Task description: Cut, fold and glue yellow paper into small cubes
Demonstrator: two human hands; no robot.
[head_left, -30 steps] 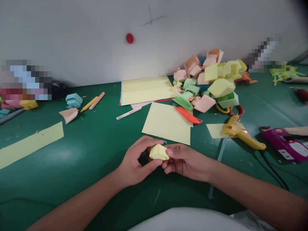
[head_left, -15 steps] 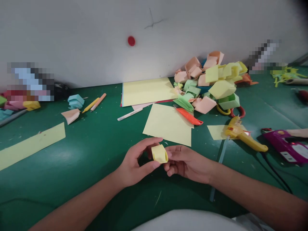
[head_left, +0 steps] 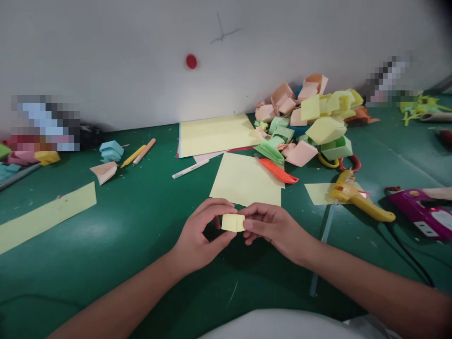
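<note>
A small folded yellow paper piece (head_left: 232, 222), shaped like a short box or loop, is held above the green table between both hands. My left hand (head_left: 206, 230) grips its left end, thumb below and fingers over the top. My right hand (head_left: 270, 228) pinches the right end with the thumb in front; its other fingers are partly hidden behind. Just beyond the hands lies a pale yellow paper sheet (head_left: 243, 181). On that sheet's right part rests an orange-red cutter (head_left: 277, 171).
To the right are a yellow glue gun (head_left: 363, 200) with a cord and a purple device (head_left: 420, 212). Folded paper pieces (head_left: 326, 129) are heaped at the back right. A white pen (head_left: 190, 168), two markers (head_left: 144, 151) and a paper strip (head_left: 52, 207) lie leftward.
The yellow paper piece has been turned, so its open end no longer shows and a flat side faces me. My right hand has shifted slightly up, its thumb now across the piece's end.
</note>
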